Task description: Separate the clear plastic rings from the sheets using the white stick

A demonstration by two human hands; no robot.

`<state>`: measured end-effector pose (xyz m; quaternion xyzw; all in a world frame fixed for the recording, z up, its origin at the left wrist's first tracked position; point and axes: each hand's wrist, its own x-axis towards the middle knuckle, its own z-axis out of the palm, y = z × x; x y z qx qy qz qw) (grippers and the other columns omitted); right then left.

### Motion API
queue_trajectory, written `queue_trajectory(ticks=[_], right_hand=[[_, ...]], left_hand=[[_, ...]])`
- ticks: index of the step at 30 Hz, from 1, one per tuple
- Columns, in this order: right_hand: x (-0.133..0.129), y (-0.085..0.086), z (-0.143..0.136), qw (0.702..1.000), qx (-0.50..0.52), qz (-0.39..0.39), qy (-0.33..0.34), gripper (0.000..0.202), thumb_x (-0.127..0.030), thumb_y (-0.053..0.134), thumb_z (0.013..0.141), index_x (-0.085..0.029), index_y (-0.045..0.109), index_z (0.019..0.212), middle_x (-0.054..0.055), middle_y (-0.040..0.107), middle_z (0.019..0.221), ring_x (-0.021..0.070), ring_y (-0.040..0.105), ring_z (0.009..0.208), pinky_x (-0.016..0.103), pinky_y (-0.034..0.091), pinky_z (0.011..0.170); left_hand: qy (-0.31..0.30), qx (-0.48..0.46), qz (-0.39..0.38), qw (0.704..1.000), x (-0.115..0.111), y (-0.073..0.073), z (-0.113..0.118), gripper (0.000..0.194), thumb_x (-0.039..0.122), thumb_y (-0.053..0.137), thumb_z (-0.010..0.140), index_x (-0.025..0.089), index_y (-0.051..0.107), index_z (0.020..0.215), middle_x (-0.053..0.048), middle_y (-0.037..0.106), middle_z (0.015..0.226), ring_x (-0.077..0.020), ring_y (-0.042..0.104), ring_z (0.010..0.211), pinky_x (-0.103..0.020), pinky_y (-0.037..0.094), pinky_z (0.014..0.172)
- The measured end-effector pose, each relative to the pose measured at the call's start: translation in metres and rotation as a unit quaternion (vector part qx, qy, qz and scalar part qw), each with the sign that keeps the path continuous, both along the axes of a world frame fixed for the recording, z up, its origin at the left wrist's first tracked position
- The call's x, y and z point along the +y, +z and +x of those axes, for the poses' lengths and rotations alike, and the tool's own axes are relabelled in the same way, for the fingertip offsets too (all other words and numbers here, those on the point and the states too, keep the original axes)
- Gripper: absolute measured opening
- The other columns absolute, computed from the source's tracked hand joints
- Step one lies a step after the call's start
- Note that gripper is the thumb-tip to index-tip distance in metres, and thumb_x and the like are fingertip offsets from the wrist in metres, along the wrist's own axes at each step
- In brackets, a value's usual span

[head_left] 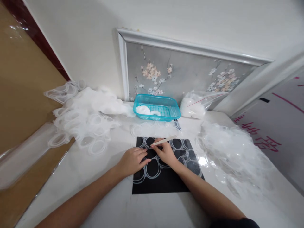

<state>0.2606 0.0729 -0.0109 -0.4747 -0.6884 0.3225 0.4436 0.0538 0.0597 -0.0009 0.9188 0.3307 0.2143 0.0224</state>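
A black sheet [163, 185] lies flat on the white table, with translucent whitish rings [153, 168] across its upper and middle part. My right hand [164, 152] is closed in a pinch around a thin, pale stick-like tool [167, 139]. The tool slants up to the right, and its lower end is near the rings at the sheet's upper left. Flat on the sheet's left side rests my left hand [134, 161], its fingers stretched toward the tool's lower end and the thumb apart. Fine detail under the fingertips is hidden.
Behind the sheet stands a turquoise plastic basket [158, 118] with white round pieces inside. Ring-like translucent pieces pile up at left [83, 123] and right [232, 148]. A clear bag [193, 106] of white material leans near a framed floral picture [190, 63].
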Motion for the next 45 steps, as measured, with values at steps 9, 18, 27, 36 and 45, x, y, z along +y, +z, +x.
queue_trajectory(ticks=[9,18,27,36,45], right_hand=[[-0.001,-0.003,0.003,1.0,-0.013,-0.002,-0.001,0.016,-0.029,0.062,0.09,-0.02,0.069,0.079,0.005,0.072,0.079,0.0218,0.069,0.079,0.032,0.053,0.071],[-0.012,-0.006,0.0,0.976,-0.181,0.119,-0.016,0.017,-0.023,0.053,0.095,-0.021,0.07,0.092,0.007,0.075,0.093,0.0293,0.063,0.113,0.045,0.05,0.096],[0.037,0.037,0.023,0.921,-0.287,0.192,-0.181,0.023,-0.006,0.055,0.081,-0.021,0.068,0.091,0.01,0.073,0.09,0.0329,0.059,0.113,0.064,0.025,0.11],[-0.004,0.025,0.06,0.989,-0.11,0.06,-0.073,0.022,-0.029,0.055,0.092,-0.021,0.062,0.072,0.004,0.065,0.073,0.0213,0.062,0.074,0.034,0.048,0.073],[-0.012,-0.002,0.049,0.997,0.003,-0.031,-0.067,0.021,-0.033,0.058,0.092,-0.02,0.068,0.079,0.004,0.07,0.083,0.0206,0.067,0.08,0.032,0.051,0.076]], left_hand=[[-0.029,0.0,0.08,0.996,-0.005,-0.01,0.001,0.036,0.038,0.051,0.1,0.009,0.071,0.107,-0.015,0.075,0.108,-0.0278,0.071,0.1,-0.042,0.058,0.087],[-0.023,0.028,0.071,0.997,-0.005,-0.008,0.001,0.039,0.043,0.048,0.101,0.012,0.07,0.111,-0.013,0.075,0.112,-0.0262,0.07,0.106,-0.04,0.057,0.093],[0.001,0.009,-0.016,1.0,-0.005,-0.007,0.002,0.038,0.049,0.056,0.096,0.016,0.076,0.1,-0.012,0.076,0.111,-0.0266,0.071,0.106,-0.042,0.057,0.095],[-0.034,-0.005,-0.003,0.999,0.003,0.027,0.016,0.051,0.055,0.042,0.101,0.012,0.068,0.112,-0.013,0.073,0.117,-0.026,0.068,0.108,-0.042,0.055,0.093],[-0.063,0.077,0.047,0.994,0.002,-0.003,0.059,0.062,0.06,0.036,0.101,0.008,0.065,0.121,-0.019,0.068,0.126,-0.0291,0.064,0.121,-0.043,0.049,0.105]])
